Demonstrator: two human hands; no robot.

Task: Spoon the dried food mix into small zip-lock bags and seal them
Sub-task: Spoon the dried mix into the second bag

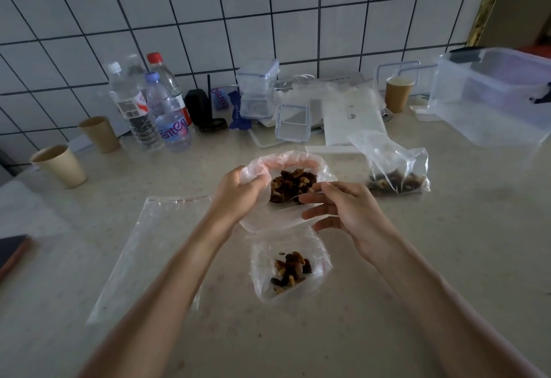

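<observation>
A large clear bag (277, 219) of dried food mix (290, 185) stands open at the counter's middle. My left hand (238, 195) grips its left rim. My right hand (340, 210) holds a clear plastic spoon (310, 194) whose bowl dips into the mix. Just in front, a small zip-lock bag (290, 270) stands open with some mix (290, 268) inside. Another small bag (396, 169) with mix lies to the right, and a flat empty zip-lock bag (149, 252) lies on the left.
Water bottles (158, 106), paper cups (59, 166) and small clip-lid boxes (293, 122) line the tiled wall. A big clear storage bin (495, 97) stands at the right. A dark phone-like object (12, 251) lies at the left edge.
</observation>
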